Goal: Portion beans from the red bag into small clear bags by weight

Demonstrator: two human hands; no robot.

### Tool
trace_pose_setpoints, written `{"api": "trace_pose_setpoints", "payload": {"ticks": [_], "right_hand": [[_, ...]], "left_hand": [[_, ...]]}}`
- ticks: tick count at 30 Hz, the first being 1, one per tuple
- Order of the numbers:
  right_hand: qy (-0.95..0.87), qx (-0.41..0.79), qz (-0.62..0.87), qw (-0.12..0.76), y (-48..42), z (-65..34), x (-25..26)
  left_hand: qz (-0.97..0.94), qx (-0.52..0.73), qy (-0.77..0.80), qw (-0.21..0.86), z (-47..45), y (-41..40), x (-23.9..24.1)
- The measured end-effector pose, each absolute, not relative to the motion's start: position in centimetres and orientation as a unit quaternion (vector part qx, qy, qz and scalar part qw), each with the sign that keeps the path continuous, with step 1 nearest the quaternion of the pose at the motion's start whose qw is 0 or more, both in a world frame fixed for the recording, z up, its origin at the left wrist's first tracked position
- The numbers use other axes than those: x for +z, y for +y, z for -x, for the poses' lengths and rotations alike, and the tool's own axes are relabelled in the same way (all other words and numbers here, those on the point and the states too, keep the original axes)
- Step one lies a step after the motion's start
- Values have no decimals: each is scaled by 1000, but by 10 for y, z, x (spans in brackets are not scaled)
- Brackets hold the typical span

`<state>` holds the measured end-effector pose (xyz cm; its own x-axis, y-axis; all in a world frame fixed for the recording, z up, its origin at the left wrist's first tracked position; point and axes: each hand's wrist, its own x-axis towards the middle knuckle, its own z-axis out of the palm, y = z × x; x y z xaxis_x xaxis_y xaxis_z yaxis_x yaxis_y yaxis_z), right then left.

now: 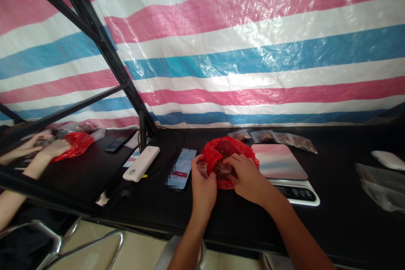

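The left hand (204, 187), fingers curled, pinches 1 small clear bag (203, 169); the right hand (247, 175) bends into 1 red bag (241, 147) of brown pieces (222, 152), its grip unclear. On the counter (152, 206), 1 phone (184, 168) and 1 scale (280, 162) flank the red bag; 4 filled packets (263, 136) lie behind.

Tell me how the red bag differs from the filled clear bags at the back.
The red bag is bright and larger; the filled clear bags are see-through and each smaller. The red bag gapes open under the right hand; no hand touches the filled clear bags. Both contain brown pieces.
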<state>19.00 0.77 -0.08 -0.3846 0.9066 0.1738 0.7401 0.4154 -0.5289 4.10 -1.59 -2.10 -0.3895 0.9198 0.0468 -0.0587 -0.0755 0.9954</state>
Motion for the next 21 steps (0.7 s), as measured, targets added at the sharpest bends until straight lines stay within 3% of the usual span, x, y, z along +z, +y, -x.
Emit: {"api": "trace_pose_setpoints", "payload": {"ticks": [7, 16, 21], "right_hand": [[-791, 168, 545, 221, 7, -180, -2], [-808, 219, 486, 251, 10, -188, -2], [-803, 239, 478, 263, 11, -189, -3]], "left_hand": [[-376, 600, 572, 415, -35, -12, -22], [-309, 645, 520, 467, -41, -14, -15], [-336, 634, 544, 434, -38, -17, -15]]}}
